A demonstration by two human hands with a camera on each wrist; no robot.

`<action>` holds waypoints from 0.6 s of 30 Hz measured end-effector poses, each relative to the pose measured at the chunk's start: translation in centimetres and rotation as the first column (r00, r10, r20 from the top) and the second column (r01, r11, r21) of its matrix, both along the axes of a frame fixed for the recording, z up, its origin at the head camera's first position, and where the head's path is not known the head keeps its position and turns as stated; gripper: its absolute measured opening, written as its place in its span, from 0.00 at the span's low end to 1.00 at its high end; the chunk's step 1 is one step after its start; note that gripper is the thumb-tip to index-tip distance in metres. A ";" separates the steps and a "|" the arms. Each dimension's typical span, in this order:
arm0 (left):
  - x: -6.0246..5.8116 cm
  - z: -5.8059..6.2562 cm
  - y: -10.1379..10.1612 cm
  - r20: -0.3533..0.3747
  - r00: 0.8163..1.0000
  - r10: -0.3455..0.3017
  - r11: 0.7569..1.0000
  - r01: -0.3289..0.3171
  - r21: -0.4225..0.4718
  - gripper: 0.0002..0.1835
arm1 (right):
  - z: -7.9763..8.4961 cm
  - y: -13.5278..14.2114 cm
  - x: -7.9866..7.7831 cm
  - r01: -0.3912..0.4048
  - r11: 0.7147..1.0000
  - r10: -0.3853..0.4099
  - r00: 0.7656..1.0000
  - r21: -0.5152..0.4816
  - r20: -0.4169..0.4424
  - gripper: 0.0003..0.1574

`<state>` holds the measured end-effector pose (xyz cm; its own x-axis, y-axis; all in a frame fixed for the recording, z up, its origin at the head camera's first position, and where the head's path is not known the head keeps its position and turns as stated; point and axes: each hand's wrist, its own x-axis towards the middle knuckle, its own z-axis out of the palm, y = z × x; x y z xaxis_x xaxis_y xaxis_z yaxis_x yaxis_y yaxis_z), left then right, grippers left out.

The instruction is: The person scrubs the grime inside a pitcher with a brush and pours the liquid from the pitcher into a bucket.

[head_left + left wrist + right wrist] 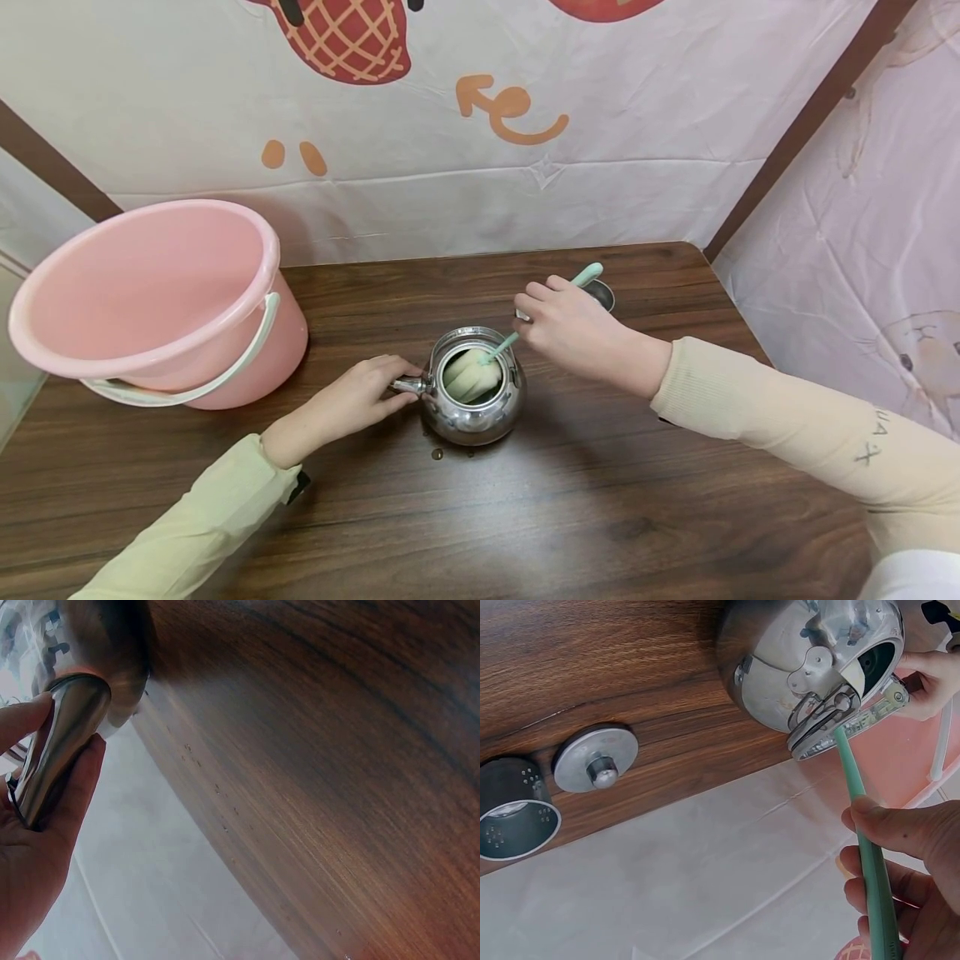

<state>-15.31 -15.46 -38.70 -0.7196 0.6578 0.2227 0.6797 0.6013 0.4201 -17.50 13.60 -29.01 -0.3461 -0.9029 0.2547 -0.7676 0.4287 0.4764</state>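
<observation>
Worktop (637, 508): dark wood grain.
Bucket (258, 367): pink, pale bail lowered, at the worktop's left.
Teapot (472, 427): polished metal, upright on the worktop, mouth uncovered, between the hands.
Brush (503, 346): green handle slanted, pale head inside the teapot mouth.
Right hand (573, 332): pinches the brush handle.
Left hand (363, 393): grips the teapot's side handle (64, 746).
Perforated strainer (508, 780): just beside the lid.
Lid (592, 754): metal, knobbed.

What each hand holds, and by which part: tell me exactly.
The left hand holds the kettle by its spout; the right hand holds the brush by its handle, whose end sticks out beyond the grip.
</observation>
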 end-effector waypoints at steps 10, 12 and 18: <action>0.1 0.1 0.0 0.014 1.000 -0.001 1.000 0.001 -0.002 0.12 | 0.0 0.5 0.3 -0.003 1.000 0.003 1.000 -0.001 0.008 0.04; 0.1 0.1 0.0 0.015 1.000 -0.002 1.000 0.002 -0.002 0.12 | 0.0 0.5 0.3 -0.004 1.000 0.004 1.000 -0.002 0.009 0.04; 0.0 0.0 0.0 0.008 1.000 -0.005 1.000 0.005 0.002 0.12 | 0.0 0.4 0.2 -0.001 1.000 0.001 1.000 0.001 0.006 0.04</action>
